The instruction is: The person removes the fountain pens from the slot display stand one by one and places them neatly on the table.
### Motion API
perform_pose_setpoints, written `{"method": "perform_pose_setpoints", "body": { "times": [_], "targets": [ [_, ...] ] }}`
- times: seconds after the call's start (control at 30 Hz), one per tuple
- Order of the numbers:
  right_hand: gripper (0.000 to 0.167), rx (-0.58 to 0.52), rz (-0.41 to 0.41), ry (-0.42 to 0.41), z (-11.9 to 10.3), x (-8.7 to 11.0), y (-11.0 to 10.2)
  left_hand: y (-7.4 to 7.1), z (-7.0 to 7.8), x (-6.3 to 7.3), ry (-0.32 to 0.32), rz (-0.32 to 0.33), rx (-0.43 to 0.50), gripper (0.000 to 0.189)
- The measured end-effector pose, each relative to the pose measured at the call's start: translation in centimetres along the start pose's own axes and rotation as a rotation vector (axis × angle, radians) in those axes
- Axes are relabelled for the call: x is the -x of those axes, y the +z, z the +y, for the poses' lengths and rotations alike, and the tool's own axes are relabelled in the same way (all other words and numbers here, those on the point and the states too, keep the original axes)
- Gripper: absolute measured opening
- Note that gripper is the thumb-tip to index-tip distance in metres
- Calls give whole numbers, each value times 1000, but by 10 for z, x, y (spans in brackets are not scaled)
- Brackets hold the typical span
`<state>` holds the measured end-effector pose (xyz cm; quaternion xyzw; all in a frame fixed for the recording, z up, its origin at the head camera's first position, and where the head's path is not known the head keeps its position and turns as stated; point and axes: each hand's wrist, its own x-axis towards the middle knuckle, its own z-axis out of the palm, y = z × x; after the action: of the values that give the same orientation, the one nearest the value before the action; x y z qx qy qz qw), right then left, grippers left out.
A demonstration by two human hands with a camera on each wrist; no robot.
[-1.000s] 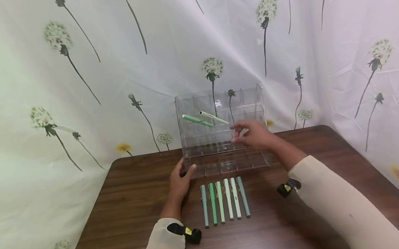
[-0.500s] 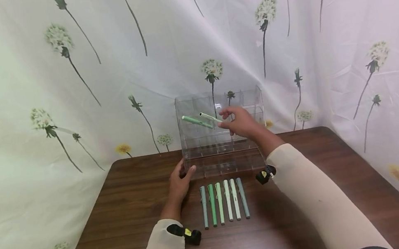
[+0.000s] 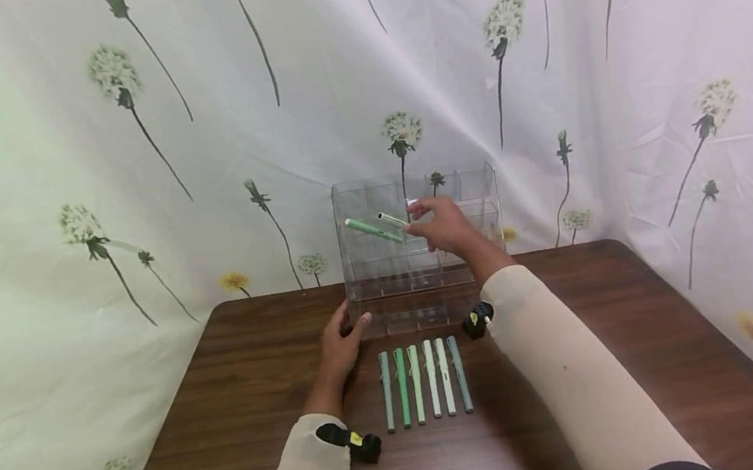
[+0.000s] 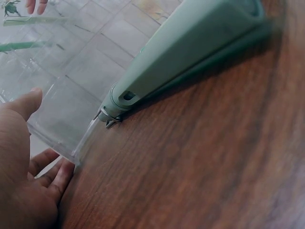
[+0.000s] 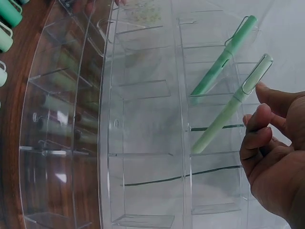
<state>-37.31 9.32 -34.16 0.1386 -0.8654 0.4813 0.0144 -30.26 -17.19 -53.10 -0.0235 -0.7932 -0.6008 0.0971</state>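
Observation:
A clear tiered organizer [image 3: 425,289] with many compartments stands near the back of the table. My left hand [image 3: 341,345] grips its lower left corner, thumb in front and fingers curled round the side. Two capped pens lean in an upper tier: a green pen [image 5: 217,69] and, beside it, a pale green pen [image 5: 224,117]. My right hand [image 3: 444,226] is at the pale green pen; a fingertip appears to touch its cap end, and thumb and forefinger look apart. Whether it presses on the pen is hard to tell.
Several pens lie in a row before the organizer, among them a green pen [image 3: 403,387], a white pen [image 3: 445,377] and a grey-blue pen [image 3: 460,375]. The brown table [image 3: 231,433] meets a flowered cloth backdrop [image 3: 229,127] behind the organizer.
My right hand has moved left and slightly up, from beside the organizer's middle to the pale green pen. The left hand stays at the corner, and the pens look unmoved.

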Motion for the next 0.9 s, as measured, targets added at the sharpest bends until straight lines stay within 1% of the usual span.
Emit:
{"method": "perform_pose_setpoints", "body": {
  "times": [0.1,0.37,0.5,0.67,0.9],
  "targets": [
    [45,-3,1,9,-1,-1,2,0,-1,0,4,-2,3,73],
    [41,-48,-5,37,-2,-2,11,-2,-1,2,-9,-3,6,73],
    [38,-39,-2,27,-2,-4,17,-2,0,2,-5,-4,6,73],
    [35,3,16,14,-3,-7,21,-1,0,1,-4,-10,3,74],
    [31,11,45,53,-4,-10,24,0,-2,0,-3,-6,4,74]
  ]
}}
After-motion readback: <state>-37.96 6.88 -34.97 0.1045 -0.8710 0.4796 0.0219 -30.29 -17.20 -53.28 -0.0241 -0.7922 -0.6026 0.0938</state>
